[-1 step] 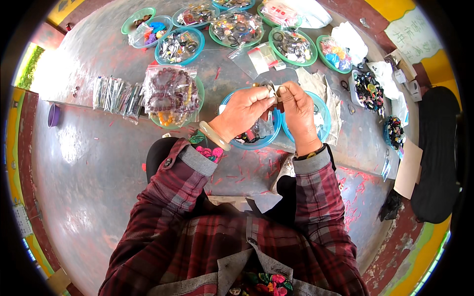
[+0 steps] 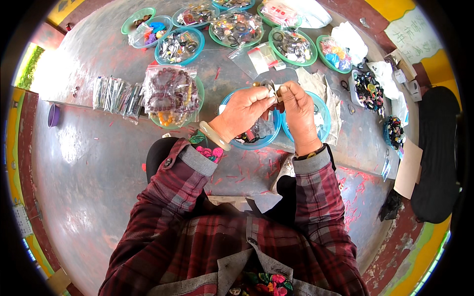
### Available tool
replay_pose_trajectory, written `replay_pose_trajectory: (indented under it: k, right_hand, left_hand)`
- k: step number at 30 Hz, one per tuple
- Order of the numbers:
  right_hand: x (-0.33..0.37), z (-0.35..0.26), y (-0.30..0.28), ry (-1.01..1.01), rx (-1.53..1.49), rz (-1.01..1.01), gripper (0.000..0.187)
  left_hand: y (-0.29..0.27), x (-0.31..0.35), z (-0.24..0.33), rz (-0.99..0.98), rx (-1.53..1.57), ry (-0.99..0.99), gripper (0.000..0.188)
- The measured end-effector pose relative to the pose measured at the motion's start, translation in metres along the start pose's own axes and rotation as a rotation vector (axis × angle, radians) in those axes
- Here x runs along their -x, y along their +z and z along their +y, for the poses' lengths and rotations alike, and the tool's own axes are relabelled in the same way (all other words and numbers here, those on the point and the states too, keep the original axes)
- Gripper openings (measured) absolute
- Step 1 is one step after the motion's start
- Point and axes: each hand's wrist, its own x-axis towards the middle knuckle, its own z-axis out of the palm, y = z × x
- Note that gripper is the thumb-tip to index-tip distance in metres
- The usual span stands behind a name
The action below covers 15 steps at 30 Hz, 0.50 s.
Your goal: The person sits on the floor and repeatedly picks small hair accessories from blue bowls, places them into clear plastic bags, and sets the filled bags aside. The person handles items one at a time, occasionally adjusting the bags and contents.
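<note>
My left hand (image 2: 242, 111) and my right hand (image 2: 300, 116) meet over two blue plastic basins. Thumbs and fingers of both are pinched round a small whitish piece (image 2: 275, 89); its exact kind is too small to make out. A pale bangle (image 2: 214, 136) circles my left wrist. Below my left hand, the left blue basin (image 2: 257, 144) holds clear bags and dark and red small items. The right blue basin (image 2: 325, 114), partly behind my right hand, has some white pieces in it.
Left of my hands, bags of dark red beaded bracelets (image 2: 170, 89) lie on a green basin, beside a row of slim packets (image 2: 116, 93). Several basins of bagged trinkets (image 2: 237, 27) stand along the back. A white basket (image 2: 365, 91) and beige cloth (image 2: 328, 93) lie to the right.
</note>
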Motion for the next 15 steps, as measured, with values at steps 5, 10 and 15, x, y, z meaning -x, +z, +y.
replay_pose_trajectory:
  k: [5, 10, 15]
  right_hand:
    - [-0.002, -0.007, -0.005, 0.125, -0.161, -0.086, 0.022]
    - [-0.004, -0.008, -0.007, 0.068, -0.117, -0.179, 0.023]
    - [-0.007, 0.001, -0.013, 0.13, -0.137, -0.229, 0.025]
  left_hand:
    - [-0.002, -0.001, 0.002, 0.001, -0.057, 0.014, 0.011]
    - [0.0, -0.001, -0.009, 0.019, -0.216, 0.213, 0.008]
    - [0.0, 0.0, -0.009, -0.001, -0.275, 0.266, 0.004]
